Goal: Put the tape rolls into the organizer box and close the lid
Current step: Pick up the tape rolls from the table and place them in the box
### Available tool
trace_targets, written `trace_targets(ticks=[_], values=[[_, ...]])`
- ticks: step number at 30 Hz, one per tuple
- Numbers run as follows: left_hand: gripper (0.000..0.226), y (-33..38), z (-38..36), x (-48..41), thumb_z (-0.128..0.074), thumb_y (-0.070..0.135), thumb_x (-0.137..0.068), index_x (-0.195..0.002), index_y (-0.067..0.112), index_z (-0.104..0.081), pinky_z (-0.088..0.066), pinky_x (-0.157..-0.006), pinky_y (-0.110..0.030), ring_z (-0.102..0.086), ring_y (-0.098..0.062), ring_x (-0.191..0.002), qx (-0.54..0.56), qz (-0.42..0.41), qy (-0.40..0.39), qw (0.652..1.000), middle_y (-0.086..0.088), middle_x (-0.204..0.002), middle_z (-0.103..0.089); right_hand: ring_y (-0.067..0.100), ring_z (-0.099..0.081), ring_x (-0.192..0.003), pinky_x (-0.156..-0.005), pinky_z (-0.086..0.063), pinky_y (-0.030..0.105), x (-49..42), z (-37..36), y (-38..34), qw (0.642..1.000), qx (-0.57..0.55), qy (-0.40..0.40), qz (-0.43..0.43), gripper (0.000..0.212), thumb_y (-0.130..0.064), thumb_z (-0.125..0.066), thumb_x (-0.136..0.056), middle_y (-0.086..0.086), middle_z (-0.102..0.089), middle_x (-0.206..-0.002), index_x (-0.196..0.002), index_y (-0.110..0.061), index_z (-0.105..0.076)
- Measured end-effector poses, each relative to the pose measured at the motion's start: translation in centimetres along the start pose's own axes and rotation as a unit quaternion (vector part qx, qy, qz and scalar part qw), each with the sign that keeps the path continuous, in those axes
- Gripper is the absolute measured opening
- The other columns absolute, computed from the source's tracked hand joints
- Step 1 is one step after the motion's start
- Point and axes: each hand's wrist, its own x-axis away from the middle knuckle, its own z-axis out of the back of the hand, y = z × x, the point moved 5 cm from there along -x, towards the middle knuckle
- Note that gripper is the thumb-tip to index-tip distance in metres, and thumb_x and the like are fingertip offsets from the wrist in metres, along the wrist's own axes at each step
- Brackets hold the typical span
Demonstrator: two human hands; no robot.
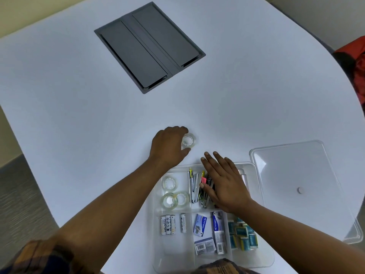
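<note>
A clear tape roll [188, 141] lies on the white table just beyond the organizer box [158, 252]. My left hand [169, 146] curls around this roll, thumb and fingers on its sides. Three more clear tape rolls [169, 183] [169, 201] [182, 198] lie in the box's upper left compartment. My right hand [223, 182] rests flat, fingers apart, over the box's middle compartment with staplers and clips. The clear lid [296, 175] lies on the table to the right of the box.
The box also holds batteries [168, 224], staple boxes [200, 223] and small blue packets [243, 234]. A dark grey cable hatch [149, 47] is set into the table at the far side. An orange chair [355, 62] stands at the right edge.
</note>
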Motion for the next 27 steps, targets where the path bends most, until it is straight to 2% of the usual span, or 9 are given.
trace_targets(ticks=[3, 6, 10, 15, 18, 21, 24, 27], values=[[0.048, -0.2, 1.4, 3.2, -0.075, 0.042, -0.069, -0.112, 0.027, -0.057, -0.044, -0.077, -0.031, -0.06, -0.018, -0.096, 0.034, 0.01, 0.032, 0.999, 0.007, -0.107, -0.067, 0.014, -0.005, -0.15, -0.121, -0.008, 0.039, -0.1, 0.0, 0.0, 1.0, -0.003, 0.002, -0.001, 0.065, -0.058, -0.031, -0.097, -0.004, -0.017, -0.162, -0.152, -0.024, -0.021], [0.035, -0.8, 1.7, 6.9, -0.073, 0.046, -0.068, -0.088, 0.034, -0.047, -0.037, -0.062, -0.025, -0.058, -0.012, -0.079, 0.031, 0.029, 0.001, 0.999, 0.014, -0.095, -0.062, 0.014, -0.006, -0.15, -0.12, -0.008, 0.039, 0.0, 0.0, 0.0, 1.0, -0.006, 0.0, -0.002, 0.065, -0.058, -0.031, -0.097, -0.004, -0.018, -0.162, -0.152, -0.025, -0.021], [0.036, -0.9, 1.0, 10.7, -0.073, 0.045, -0.067, -0.078, 0.034, -0.04, -0.034, -0.059, -0.025, -0.058, -0.01, -0.079, 0.009, 0.019, -0.037, 0.999, 0.015, -0.092, -0.06, 0.013, -0.006, -0.149, -0.121, -0.008, 0.039, 0.0, 0.0, 0.0, 1.0, -0.001, -0.005, -0.005, 0.066, -0.059, -0.03, -0.097, -0.004, -0.018, -0.161, -0.153, -0.025, -0.021], [0.03, -0.1, -0.8, 11.6, -0.072, 0.041, -0.071, -0.09, 0.025, -0.056, -0.041, -0.062, -0.028, -0.059, -0.016, -0.089, -0.015, 0.02, -0.06, 0.998, 0.01, -0.096, -0.061, 0.014, -0.005, -0.149, -0.121, -0.006, 0.038, 0.1, 0.0, 0.0, 1.0, 0.008, -0.015, -0.009, 0.067, -0.06, -0.029, -0.097, -0.004, -0.017, -0.162, -0.153, -0.025, -0.018], [0.033, 0.5, -1.9, 11.6, -0.07, 0.042, -0.075, -0.099, 0.025, -0.057, -0.046, -0.068, -0.031, -0.058, -0.018, -0.095, -0.022, 0.025, -0.071, 0.997, 0.008, -0.103, -0.061, 0.014, -0.005, -0.15, -0.121, -0.005, 0.037, 0.1, 0.0, -0.1, 1.0, 0.009, -0.017, -0.012, 0.067, -0.06, -0.028, -0.097, -0.004, -0.016, -0.162, -0.153, -0.025, -0.016], [0.038, 0.6, -2.3, 11.7, -0.073, 0.042, -0.074, -0.105, 0.025, -0.058, -0.044, -0.071, -0.03, -0.058, -0.018, -0.097, 0.0, 0.026, -0.072, 0.997, 0.009, -0.107, -0.062, 0.013, -0.005, -0.149, -0.121, -0.004, 0.037, 0.2, 0.0, -0.2, 1.0, 0.009, -0.02, -0.013, 0.067, -0.06, -0.028, -0.097, -0.004, -0.016, -0.162, -0.154, -0.026, -0.016], [0.035, -0.2, -1.8, 12.2, -0.074, 0.042, -0.073, -0.101, 0.026, -0.06, -0.044, -0.071, -0.029, -0.06, -0.017, -0.093, 0.031, 0.042, -0.033, 0.998, 0.01, -0.103, -0.065, 0.014, -0.006, -0.149, -0.121, -0.004, 0.036, 0.1, 0.1, -0.2, 1.0, 0.011, -0.023, -0.013, 0.067, -0.06, -0.027, -0.097, -0.003, -0.019, -0.161, -0.153, -0.025, -0.018], [0.028, -2.3, -0.6, 13.5, -0.068, 0.038, -0.08, -0.103, 0.024, -0.062, -0.05, -0.076, -0.033, -0.062, -0.015, -0.089, 0.068, 0.081, 0.059, 0.993, 0.009, -0.104, -0.065, 0.017, -0.013, -0.149, -0.121, -0.005, 0.038, 0.0, 0.4, -0.5, 1.0, 0.004, -0.021, -0.023, 0.066, -0.059, -0.03, -0.096, -0.001, -0.026, -0.159, -0.151, -0.022, -0.027]])
